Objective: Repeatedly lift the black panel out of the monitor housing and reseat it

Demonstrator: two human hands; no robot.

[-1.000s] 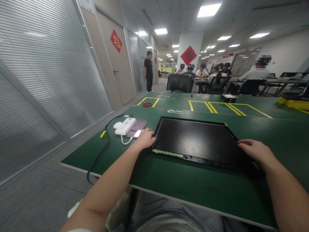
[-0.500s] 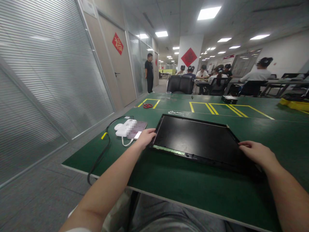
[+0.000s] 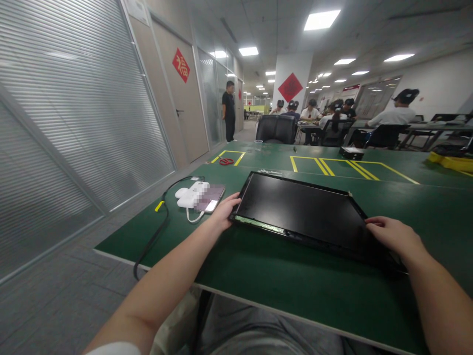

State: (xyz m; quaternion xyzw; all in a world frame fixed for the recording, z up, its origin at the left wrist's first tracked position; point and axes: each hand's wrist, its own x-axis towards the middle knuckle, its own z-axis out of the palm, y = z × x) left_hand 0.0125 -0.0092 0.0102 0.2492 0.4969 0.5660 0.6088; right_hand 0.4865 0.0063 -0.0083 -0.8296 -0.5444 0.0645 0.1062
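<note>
A black flat display panel (image 3: 303,209) with a thin dark frame is held between my hands over the green table (image 3: 281,291), screen side up. Along its near edge runs a green and silvery strip, uncovered at the left. My left hand (image 3: 225,212) is closed on the panel's left edge, thumb on top and the other fingers mostly hidden below. On the opposite side, my right hand (image 3: 397,236) grips the right edge, its fingertips at the rim. Whether the near right corner touches the table cannot be made out.
Left of the panel lie a white charger-like device (image 3: 192,195) and a phone (image 3: 214,197), with a black cable (image 3: 164,231) beside them. Red scissors (image 3: 226,161), a clear cup (image 3: 258,144) and a small black box (image 3: 351,152) sit farther back. People sit beyond.
The panel's left side has risen slightly, lifted by my left hand. My right hand has stayed nearly in place on the right edge.
</note>
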